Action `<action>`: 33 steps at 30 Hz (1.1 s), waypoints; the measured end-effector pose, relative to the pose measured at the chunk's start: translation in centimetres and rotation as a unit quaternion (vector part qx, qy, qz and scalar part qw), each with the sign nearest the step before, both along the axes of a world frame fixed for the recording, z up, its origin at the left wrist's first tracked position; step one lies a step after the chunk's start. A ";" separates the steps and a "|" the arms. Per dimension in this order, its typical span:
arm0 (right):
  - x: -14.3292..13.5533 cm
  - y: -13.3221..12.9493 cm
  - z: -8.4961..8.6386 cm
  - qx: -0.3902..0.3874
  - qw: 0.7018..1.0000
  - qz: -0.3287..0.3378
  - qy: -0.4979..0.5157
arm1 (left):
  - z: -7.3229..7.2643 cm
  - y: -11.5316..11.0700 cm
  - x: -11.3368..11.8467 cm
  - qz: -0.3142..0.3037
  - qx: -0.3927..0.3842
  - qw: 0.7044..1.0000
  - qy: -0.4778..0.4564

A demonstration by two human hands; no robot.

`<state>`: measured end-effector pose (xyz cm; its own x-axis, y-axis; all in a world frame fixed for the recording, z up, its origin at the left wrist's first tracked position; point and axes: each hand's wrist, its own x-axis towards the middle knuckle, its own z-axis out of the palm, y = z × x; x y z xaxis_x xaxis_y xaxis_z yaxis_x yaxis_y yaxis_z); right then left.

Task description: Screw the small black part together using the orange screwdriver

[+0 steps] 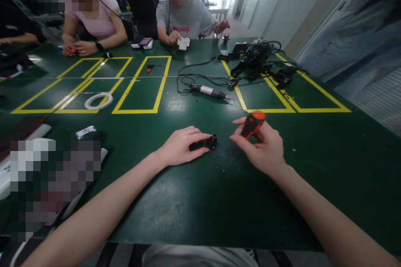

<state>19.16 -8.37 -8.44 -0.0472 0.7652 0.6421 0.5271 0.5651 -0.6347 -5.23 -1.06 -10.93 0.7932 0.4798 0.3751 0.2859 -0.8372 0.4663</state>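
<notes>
My left hand lies low over the green table, its thumb and fingers closed around a small black part with a short round post standing up at its right end. The rest of that part is hidden under the fingers. To the right of it, my right hand grips a screwdriver by its black and orange handle, the orange end up. The screwdriver's shaft is hidden, and the tool is apart from the black part. Tiny dark pieces, perhaps screws, lie between my hands.
Beyond my hands lies a corded electric screwdriver. Tangled black cables are heaped at the back right. A white tape roll sits at left, inside yellow tape markings. Across the table, a person in grey holds a white piece.
</notes>
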 end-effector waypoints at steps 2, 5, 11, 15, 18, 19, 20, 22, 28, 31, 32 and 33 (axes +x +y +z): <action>0.0 0.2 0.2 -0.004 0.999 0.022 -0.039 | 0.0 0.0 0.0 0.000 0.006 1.000 0.001; 0.1 0.4 0.7 -0.022 0.994 0.083 -0.072 | 0.0 0.0 0.1 -0.002 0.013 1.000 -0.003; 0.1 0.2 1.1 -0.053 0.993 0.103 -0.031 | 0.0 0.1 0.1 0.002 -0.001 1.000 0.002; -0.8 -0.6 0.4 -0.073 0.988 0.096 0.093 | 0.0 0.0 0.1 0.001 -0.014 1.000 0.002; -1.4 -1.0 -0.2 -0.028 0.988 0.076 0.133 | 0.0 0.0 0.1 -0.006 -0.013 1.000 -0.004; -1.4 -1.0 -0.3 -0.012 0.988 0.071 0.133 | 0.0 0.1 0.1 -0.008 -0.011 1.000 -0.005; -1.5 -1.0 -0.4 -0.001 0.989 0.067 0.129 | 0.0 0.1 0.2 -0.009 -0.009 1.000 -0.004; -1.5 -1.0 -0.3 0.009 0.992 0.064 0.111 | 0.0 0.0 0.2 -0.009 -0.007 1.000 0.001; -1.4 -0.9 0.3 -0.004 0.997 0.068 0.025 | 0.0 -0.2 0.4 -0.015 0.001 1.000 0.001; -1.3 -0.9 0.5 0.000 0.998 0.063 0.009 | 0.0 -0.2 0.4 -0.013 0.005 1.000 0.002; -1.2 -0.9 0.5 0.000 0.998 0.059 0.005 | 0.0 -0.2 0.4 -0.012 0.006 1.000 0.003; -1.2 -0.9 0.6 -0.001 0.998 0.055 0.001 | 0.0 -0.2 0.4 -0.010 0.007 1.000 0.005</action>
